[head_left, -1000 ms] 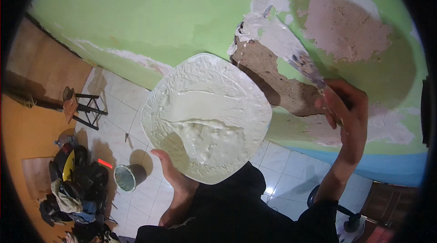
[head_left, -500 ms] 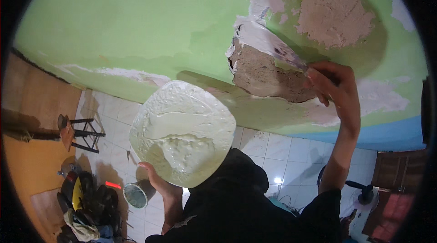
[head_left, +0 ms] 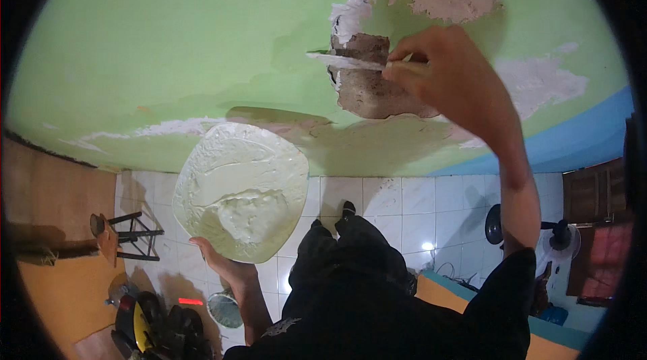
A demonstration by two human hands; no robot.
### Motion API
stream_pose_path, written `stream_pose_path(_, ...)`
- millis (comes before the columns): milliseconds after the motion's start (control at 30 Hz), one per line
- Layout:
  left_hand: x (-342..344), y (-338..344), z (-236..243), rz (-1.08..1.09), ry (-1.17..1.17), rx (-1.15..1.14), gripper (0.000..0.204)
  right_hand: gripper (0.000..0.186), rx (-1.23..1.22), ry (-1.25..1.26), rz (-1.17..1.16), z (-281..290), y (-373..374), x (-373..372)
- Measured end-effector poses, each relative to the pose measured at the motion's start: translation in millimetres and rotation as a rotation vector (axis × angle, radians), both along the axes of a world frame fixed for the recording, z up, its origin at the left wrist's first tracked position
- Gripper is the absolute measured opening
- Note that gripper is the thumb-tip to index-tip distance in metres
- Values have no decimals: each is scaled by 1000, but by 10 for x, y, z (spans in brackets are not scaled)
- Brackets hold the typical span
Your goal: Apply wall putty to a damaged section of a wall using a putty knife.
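My left hand (head_left: pixel 228 269) holds up a wide, square plate with rounded corners (head_left: pixel 180 191) from below; its thumb shows at the near left edge and the other fingers are hidden underneath. Smeared over the plate is creamy white putty (head_left: pixel 253 218), heaped toward the near side. At the wall, my right hand (head_left: pixel 461 80) pinches a putty knife (head_left: pixel 350 63), its white-coated blade pointing left across a bare brown patch (head_left: pixel 377 96). Whether the blade touches the patch I cannot tell. White filler (head_left: pixel 350 19) borders this patch above and along its left edge.
The green wall (head_left: pixel 168 36) carries other patched spots and a blue lower band (head_left: pixel 573 131). On the tiled floor (head_left: pixel 418 201) are a stool (head_left: pixel 108 238), a bucket (head_left: pixel 224 311) and a dark pile (head_left: pixel 182 326) at left. A fan (head_left: pixel 563 242) stands at right.
My right hand has moved left, turning the putty knife from a slant to nearly level, lower on the patch. The view has shifted, and the plate appears farther left.
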State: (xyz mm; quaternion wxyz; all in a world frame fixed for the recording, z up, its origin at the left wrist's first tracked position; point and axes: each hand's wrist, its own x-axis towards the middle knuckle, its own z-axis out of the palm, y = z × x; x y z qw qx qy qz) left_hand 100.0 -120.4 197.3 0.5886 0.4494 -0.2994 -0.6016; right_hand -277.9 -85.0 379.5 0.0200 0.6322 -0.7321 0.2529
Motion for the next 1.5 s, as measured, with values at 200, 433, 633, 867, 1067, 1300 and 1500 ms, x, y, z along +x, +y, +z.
stream_pose_path(200, -4, 49, 39, 60, 72, 60, 77, 23, 86, -203, -174, 677, 264, -254)
stream_pose_path(433, -42, 39, 96, 75, 38, 40, 77, 23, 155, -445, -98, 614, 296, -416)
stream_pose_path(633, -32, 61, 17, 53, 53, -29, 77, 17, -181, -757, 74, -285, 315, -137)
stream_pose_path(867, -317, 106, 167, 212, -53, -5, 77, 19, -725, -1259, 64, -1540, -211, 350)
stream_pose_path(1067, -349, 157, 182, 238, -123, 8, 79, 23, -876, -1317, 130, -1934, -812, 439)
stream_pose_path(1300, -333, 154, 75, 332, -114, -23, 78, 26, -837, -1296, 120, -1958, -744, 504)
stream_pose_path(1500, -392, 142, 104, 328, -189, -34, 80, 21, -813, -1343, 92, -2139, -839, 404)
